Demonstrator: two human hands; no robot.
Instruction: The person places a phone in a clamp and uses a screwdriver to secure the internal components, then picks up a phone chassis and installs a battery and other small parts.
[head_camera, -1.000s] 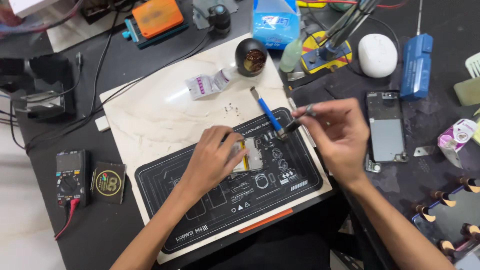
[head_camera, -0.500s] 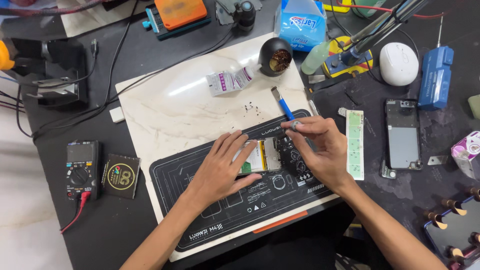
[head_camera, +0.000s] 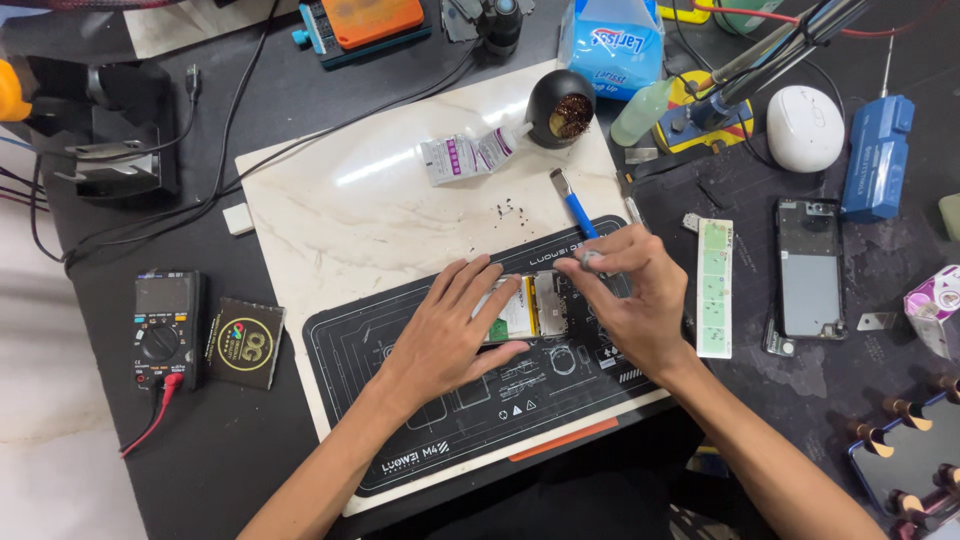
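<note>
We see an opened phone (head_camera: 528, 305), its pale battery and bare board exposed, lying on the black repair mat (head_camera: 420, 400) near the mat's upper middle. The left hand (head_camera: 450, 335) lies flat on the phone's left part, fingers spread and extended, pinning it rather than gripping it. The right hand (head_camera: 630, 300) sits at the phone's right end, fingers curled; thumb and forefinger pinch something small and grey just above the board, too small for us to identify. A blue-handled tool (head_camera: 572, 205) lies on the mat's upper edge, just above the right hand, touching neither hand.

The mat rests on a white marble slab (head_camera: 350, 200). On the slab: a small glue tube (head_camera: 470, 155) and a black round holder with brass wool (head_camera: 562, 108). Right of the right hand: a pale green strip (head_camera: 714, 290), then a second phone (head_camera: 808, 270) lying flat. Far left on the dark bench: a multimeter (head_camera: 163, 325) with a red lead, beside a small black square packet (head_camera: 245, 342)
</note>
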